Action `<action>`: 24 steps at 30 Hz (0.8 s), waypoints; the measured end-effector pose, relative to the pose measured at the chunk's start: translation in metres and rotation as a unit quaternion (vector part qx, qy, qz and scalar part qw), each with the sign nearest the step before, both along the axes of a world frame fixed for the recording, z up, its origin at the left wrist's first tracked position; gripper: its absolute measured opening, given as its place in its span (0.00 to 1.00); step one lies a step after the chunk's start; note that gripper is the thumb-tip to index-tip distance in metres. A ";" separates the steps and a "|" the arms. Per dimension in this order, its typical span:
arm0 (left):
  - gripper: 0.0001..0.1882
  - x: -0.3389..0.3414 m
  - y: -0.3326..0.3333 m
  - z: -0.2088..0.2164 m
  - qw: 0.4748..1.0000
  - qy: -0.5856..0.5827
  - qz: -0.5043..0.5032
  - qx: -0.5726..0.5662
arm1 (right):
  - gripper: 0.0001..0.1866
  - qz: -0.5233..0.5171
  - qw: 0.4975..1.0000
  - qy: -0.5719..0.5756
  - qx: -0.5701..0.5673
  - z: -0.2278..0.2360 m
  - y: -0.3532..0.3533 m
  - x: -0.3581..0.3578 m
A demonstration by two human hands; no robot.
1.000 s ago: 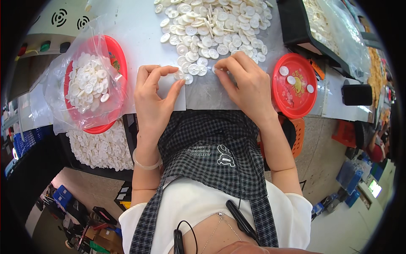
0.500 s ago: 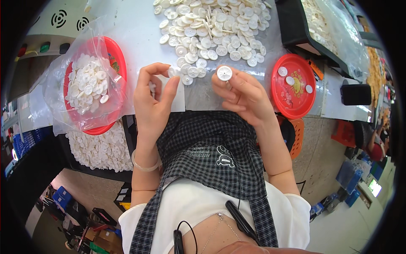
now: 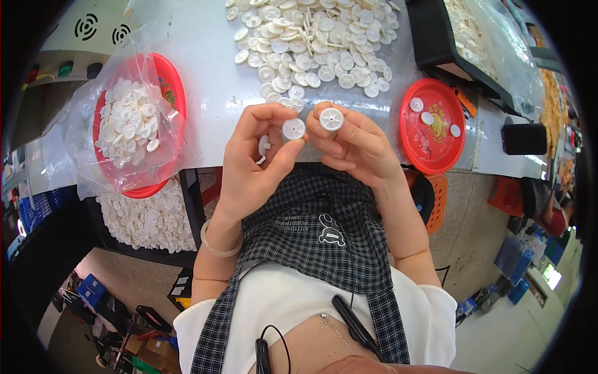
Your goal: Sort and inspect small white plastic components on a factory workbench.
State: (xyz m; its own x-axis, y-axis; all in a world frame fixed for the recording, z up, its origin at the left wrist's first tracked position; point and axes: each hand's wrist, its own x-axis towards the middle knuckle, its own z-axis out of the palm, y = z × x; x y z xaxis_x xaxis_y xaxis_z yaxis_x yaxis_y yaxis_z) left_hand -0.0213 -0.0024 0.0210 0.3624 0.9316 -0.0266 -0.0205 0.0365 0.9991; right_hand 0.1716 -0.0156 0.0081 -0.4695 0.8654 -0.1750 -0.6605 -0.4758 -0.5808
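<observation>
Between thumb and forefinger, my left hand [image 3: 243, 168] pinches a small white plastic gear [image 3: 293, 129], its flat face turned up. Another white plastic piece [image 3: 264, 146] sits in the curl of the same hand's fingers, partly hidden. My right hand [image 3: 364, 148] grips a second white gear [image 3: 331, 119] by its edge, with the toothed rim and spoked face showing. Both gears are held side by side with a narrow gap, over the table's near edge. Just beyond my fingers spreads a large heap of white gears [image 3: 311, 62].
A red plate [image 3: 411, 153] with a few white discs lies at right, near a black phone-like object [image 3: 524, 138] and a black bin [image 3: 430, 53]. At left, a red tray [image 3: 178, 93] holds a plastic bag [image 3: 84, 134] of white pieces, above a container of more pieces [image 3: 146, 218].
My left hand has moved right and slightly down, bringing its gear beside the right one and turning the face up. My right hand has barely shifted.
</observation>
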 end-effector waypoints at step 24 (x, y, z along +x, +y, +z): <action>0.15 -0.026 0.020 -0.006 0.954 -0.242 0.127 -0.124 | 0.14 -0.171 0.701 -0.622 0.303 0.004 0.013 0.000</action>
State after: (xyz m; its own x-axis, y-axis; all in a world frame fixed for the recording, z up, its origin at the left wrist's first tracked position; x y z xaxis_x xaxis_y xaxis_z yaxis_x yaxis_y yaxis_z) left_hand -0.0474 0.0176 0.0152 0.1509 0.9779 -0.1446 -0.5178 0.2028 0.8311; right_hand 0.1718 -0.0030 0.0116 -0.0266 0.9828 0.1826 0.5219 0.1695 -0.8360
